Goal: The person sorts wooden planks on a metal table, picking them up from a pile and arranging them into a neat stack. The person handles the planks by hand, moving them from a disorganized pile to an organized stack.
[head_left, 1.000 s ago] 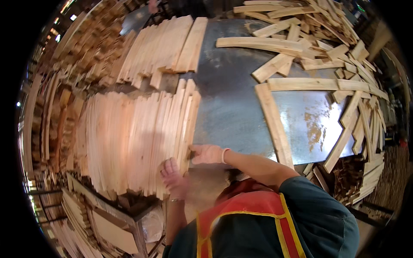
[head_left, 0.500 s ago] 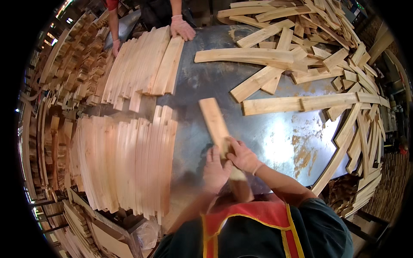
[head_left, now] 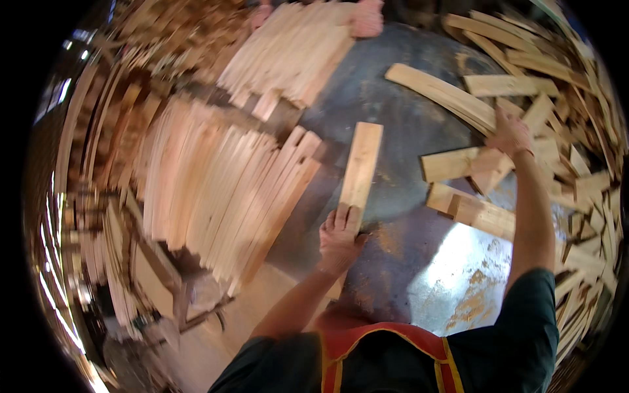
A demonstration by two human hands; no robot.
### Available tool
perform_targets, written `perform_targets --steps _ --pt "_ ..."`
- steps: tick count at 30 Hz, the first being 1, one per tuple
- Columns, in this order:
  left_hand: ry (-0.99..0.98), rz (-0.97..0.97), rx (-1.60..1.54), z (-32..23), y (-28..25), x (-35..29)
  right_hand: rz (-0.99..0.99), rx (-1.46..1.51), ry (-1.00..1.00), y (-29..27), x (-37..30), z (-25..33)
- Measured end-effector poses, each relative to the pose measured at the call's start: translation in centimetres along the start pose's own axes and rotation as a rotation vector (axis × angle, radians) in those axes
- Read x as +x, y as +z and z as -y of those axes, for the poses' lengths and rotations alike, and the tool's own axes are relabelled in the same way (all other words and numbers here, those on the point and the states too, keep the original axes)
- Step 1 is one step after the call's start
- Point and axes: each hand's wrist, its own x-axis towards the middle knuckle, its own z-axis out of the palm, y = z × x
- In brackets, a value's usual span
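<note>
My left hand point(head_left: 341, 243) is closed round the near part of a pale wooden board point(head_left: 362, 160), which lies lengthwise in front of me on the metal tabletop point(head_left: 400, 213). At the right, my outstretched right hand point(head_left: 511, 134) grips the near end of a long, slightly curved board point(head_left: 442, 98) beside the loose pile. Its fingertips are partly blurred. Below that hand, two shorter boards point(head_left: 452, 164) lie at angles on the table.
Left of my left hand stands a row of boards packed edge to edge point(head_left: 216, 190). Beyond it, a co-worker's gloved hand point(head_left: 367, 18) holds the side of another row point(head_left: 295, 52). Jumbled offcuts point(head_left: 576, 154) fill the right side. A wooden frame point(head_left: 157, 268) stands at the lower left.
My right hand has left the board that both hands held and reached right to the curved board. My left hand stays on the first board. The view has turned right.
</note>
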Motion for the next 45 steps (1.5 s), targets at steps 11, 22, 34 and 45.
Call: perform_targets --steps 11,22,34,45 --pt "-0.4 0.26 -0.946 5.9 -6.7 -0.5 0.477 1.534 -0.195 12.2 -20.5 5.7" --pt "-0.067 -0.034 0.014 14.2 -9.4 -9.1 0.724 0.631 -0.442 6.4 -32.6 37.3" --pt "-0.013 -0.233 0.53 16.5 -5.5 -11.2 0.52 1.209 -0.31 4.3 -34.4 24.7" --pt "0.047 0.063 0.071 5.7 -1.6 -7.0 0.003 -0.012 0.156 9.0 -18.6 -4.1"
